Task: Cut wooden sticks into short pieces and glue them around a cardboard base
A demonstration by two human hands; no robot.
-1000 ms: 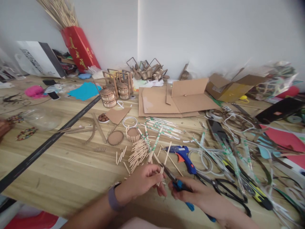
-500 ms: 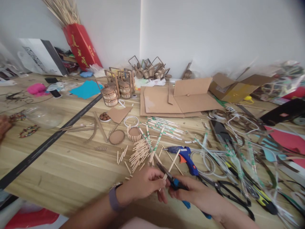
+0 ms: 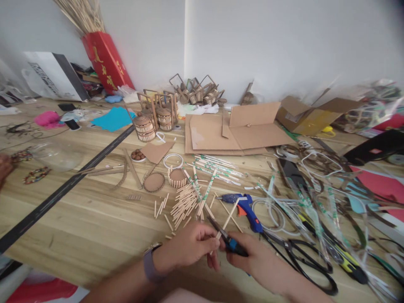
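My left hand [image 3: 189, 245] pinches a thin wooden stick [image 3: 229, 218] that points up and to the right. My right hand [image 3: 252, 259] grips blue-handled cutting pliers [image 3: 225, 237], whose dark jaws meet the stick close to my left fingers. Just beyond my hands lies a pile of short cut sticks [image 3: 182, 204]. A blue glue gun [image 3: 244, 205] rests to the right of the pile. A purple watch band circles my left wrist.
Black scissors [image 3: 303, 256] lie right of my hands among strips and wires. Flat cardboard [image 3: 233, 132], small stick baskets [image 3: 154, 118], a cardboard disc [image 3: 153, 182] and a round stick cup [image 3: 176, 176] sit farther back. Another person's hand [image 3: 3, 166] shows at the left edge.
My hands and the pliers stay together at the near table edge; the stick in my left fingers now tilts more to the right, and the view has shifted slightly.
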